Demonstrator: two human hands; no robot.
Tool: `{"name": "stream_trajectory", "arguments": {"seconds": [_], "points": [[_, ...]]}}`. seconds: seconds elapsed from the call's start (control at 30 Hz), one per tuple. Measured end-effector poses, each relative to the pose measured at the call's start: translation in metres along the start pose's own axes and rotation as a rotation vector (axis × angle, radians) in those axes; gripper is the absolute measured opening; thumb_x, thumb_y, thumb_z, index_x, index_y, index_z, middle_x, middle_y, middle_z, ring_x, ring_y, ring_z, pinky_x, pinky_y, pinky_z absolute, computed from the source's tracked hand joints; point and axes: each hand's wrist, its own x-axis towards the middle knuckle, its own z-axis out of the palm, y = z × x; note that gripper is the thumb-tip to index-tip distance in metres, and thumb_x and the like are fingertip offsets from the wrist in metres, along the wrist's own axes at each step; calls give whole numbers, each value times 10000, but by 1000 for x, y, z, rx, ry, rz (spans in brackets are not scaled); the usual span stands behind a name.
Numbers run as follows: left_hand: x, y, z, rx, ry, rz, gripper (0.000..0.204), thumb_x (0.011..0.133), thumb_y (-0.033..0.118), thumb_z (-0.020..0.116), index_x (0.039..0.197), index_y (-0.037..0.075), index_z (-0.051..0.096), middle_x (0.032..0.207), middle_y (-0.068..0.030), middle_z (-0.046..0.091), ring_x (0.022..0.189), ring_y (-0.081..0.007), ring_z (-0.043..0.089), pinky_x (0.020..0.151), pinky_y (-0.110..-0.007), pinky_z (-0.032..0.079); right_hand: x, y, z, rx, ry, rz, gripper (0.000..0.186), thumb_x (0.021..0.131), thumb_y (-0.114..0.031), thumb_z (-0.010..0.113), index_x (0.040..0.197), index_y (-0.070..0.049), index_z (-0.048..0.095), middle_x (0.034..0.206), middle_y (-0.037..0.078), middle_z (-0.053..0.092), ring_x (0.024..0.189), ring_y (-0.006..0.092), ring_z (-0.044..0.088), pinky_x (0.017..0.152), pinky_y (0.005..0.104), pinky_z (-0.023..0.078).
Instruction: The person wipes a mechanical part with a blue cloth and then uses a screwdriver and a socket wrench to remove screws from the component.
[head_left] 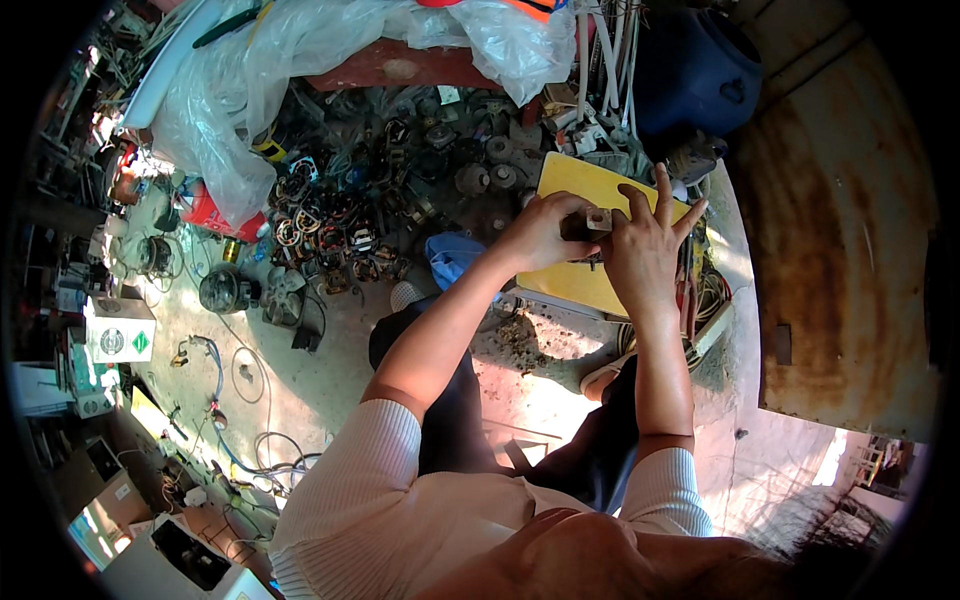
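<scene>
I hold a small square-ended block (598, 219) up in front of me, over the yellow panel (567, 182), probably so that I can see its pale end face and work on it with both hands. My left grip (545, 232) clasps it between thumb and fingers from the left, seemingly to steady it. My right grip (642, 238) meets it from the other side, with three fingers fanned away, likely to leave the fingertips nearest the block free for fine work; whether thumb and fingertip pinch it there, I cannot tell. The panel lies just ahead of my feet, perhaps placed there to be within easy reach and to catch whatever drops. The heap of motor parts (320, 230) sits on the floor (340, 390) to the left, maybe pushed aside to leave room for my legs. Counting, I find one block, one yellow panel, one blue cloth (450, 262) beside it, one blue barrel (690, 75) beyond, one red bucket (207, 208) and one white box (120, 328) with a green diamond; the motor parts are many, too tangled to number.
</scene>
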Motion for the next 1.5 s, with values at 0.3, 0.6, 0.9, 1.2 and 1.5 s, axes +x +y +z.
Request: {"name": "stream_trajectory", "arguments": {"seconds": [0.3,0.6,0.9,1.2,1.5], "points": [[-1,-3,2,10,21,32,505,679,168,849,1138,53,672,1123,-119,676,1090,-273,642,960,-360,488,1,-4,-4,-16,-60,32,132,762,-116,729,876,-51,749,1332,60,560,1488,357,218,1122,770,22],[-1,0,1,-14,11,-12,506,681,173,851,1138,54,671,1132,-119,673,1099,-270,640,968,-359,485,-1,0,0,2,-10,0,132,747,-100,677,855,-77,749,1281,92,570,1466,388,258,1090,802,11],[0,0,2,18,17,5,519,674,184,860,1141,56,673,1154,-120,670,1124,-273,633,978,-359,482,0,0,0,-17,-38,20,116,767,-109,725,866,-53,748,1324,53,566,1483,356,231,1116,775,18],[-1,4,-2,1,-9,-5,540,674,192,857,1162,57,670,1168,-126,668,1130,-282,630,991,-367,478,-1,-2,-5,1,4,5,84,746,-108,683,800,-88,744,1295,100,570,1461,401,262,1090,804,-1],[0,4,-1,29,-9,1,539,672,202,855,1155,51,669,1155,-132,668,1120,-288,633,977,-371,484,1,-4,-5,-44,-80,37,91,750,-127,746,820,-68,751,1348,47,555,1487,349,223,1116,776,10]]}}
